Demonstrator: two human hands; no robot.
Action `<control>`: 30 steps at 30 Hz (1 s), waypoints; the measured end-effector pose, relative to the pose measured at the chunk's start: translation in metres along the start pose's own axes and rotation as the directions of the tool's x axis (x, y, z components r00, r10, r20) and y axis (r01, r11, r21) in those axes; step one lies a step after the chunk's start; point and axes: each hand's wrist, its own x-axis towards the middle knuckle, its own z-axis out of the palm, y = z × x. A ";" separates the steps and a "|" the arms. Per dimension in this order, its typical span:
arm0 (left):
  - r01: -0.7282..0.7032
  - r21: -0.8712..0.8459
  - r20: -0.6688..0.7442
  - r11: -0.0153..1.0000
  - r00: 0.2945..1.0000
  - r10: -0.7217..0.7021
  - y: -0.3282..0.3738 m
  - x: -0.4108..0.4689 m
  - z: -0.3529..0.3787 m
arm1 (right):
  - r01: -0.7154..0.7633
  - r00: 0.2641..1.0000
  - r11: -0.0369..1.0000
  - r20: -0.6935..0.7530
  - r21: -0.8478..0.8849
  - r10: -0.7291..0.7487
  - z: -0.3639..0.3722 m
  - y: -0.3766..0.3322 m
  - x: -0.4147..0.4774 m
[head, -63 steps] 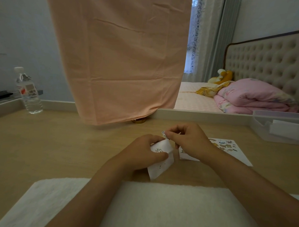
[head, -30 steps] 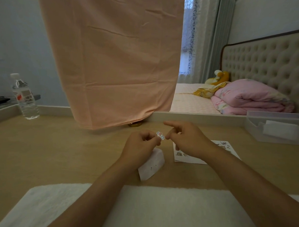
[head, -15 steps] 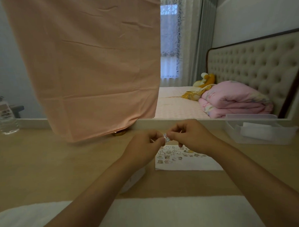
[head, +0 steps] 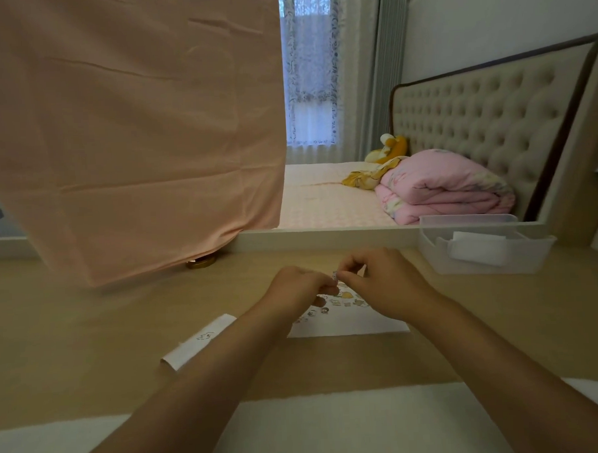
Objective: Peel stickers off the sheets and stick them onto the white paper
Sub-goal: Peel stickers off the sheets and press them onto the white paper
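Left hand (head: 298, 289) and right hand (head: 384, 286) pinch one peeled sticker (head: 334, 276) above the paper (head: 353, 325), which bears several; placing remains, sheet (head: 200, 343) apparently not emptied.

— What lies beyond the tan wooden desk (head: 73, 339)?
— A bed (head: 310, 202) with a tufted beige headboard (head: 491, 115); a folded pink quilt (head: 440, 189) and a yellow plush toy (head: 390, 146) lie on it.
— And the light?
— Soft daylight through a window (head: 311, 116) veiled by a patterned sheer curtain, grey drapes (head: 383, 68) beside it. A peach cloth (head: 132, 131) hangs at the left; the wall (head: 487, 16) above the headboard is plain and pale.
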 end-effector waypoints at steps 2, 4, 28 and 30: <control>0.099 -0.043 0.034 0.994 0.995 -0.098 0.001 0.002 0.000 | 0.016 1.000 0.999 -0.009 -0.033 -0.017 0.004 0.003 0.001; 0.150 -0.097 0.058 0.984 0.988 -0.145 -0.002 0.004 -0.003 | 0.045 0.999 0.999 -0.015 -0.019 -0.045 0.009 0.004 0.001; -0.429 0.745 0.185 0.512 0.869 0.459 -0.067 0.027 -0.015 | -0.385 0.897 0.922 0.257 0.051 0.360 0.036 0.013 0.004; -0.431 0.743 0.183 0.511 0.866 0.465 -0.068 0.027 -0.014 | -0.372 0.903 0.928 0.235 0.013 0.359 0.038 0.014 0.004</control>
